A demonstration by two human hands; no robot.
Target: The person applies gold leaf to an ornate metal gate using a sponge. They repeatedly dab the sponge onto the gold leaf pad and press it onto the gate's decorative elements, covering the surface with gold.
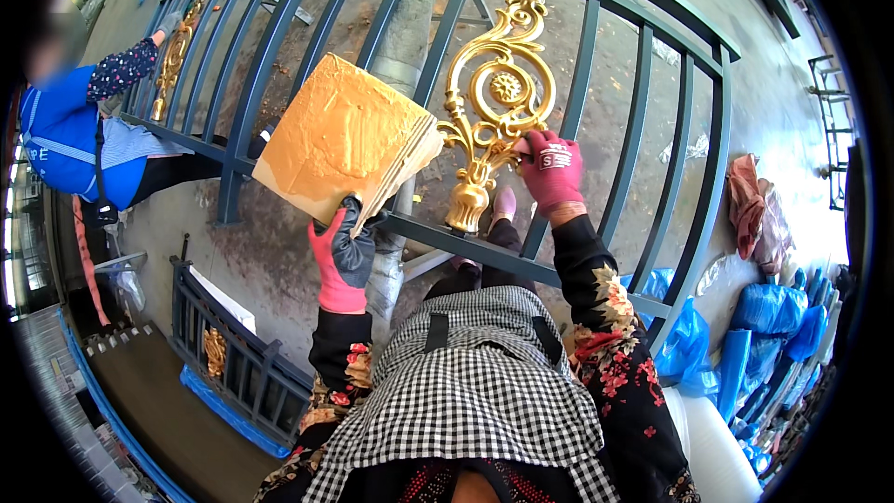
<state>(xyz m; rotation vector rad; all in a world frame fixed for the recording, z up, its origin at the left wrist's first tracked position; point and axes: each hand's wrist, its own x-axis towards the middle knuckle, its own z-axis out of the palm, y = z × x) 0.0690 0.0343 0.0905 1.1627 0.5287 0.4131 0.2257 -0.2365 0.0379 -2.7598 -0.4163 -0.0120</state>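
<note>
My left hand [343,256], in a pink glove with a dark palm, grips a thick square stack of cardboard-like sheets [345,135] by its near corner. Orange-gold paint is smeared across the top sheet. Just right of it, a gold scrollwork ornament [506,87] with a round rosette is set between the bars of a dark grey metal railing [634,121]. My right hand [553,172], gloved in dark pink, is closed at the ornament's lower right curl. Its fingertips pinch something small that I cannot make out.
Another person [88,130] in blue stands at the far left, a hand near a second gold ornament [177,56]. A smaller railing panel [247,363] leans at lower left. Blue plastic-wrapped bundles [768,312] and a brownish-red cloth or bag [745,205] lie at right.
</note>
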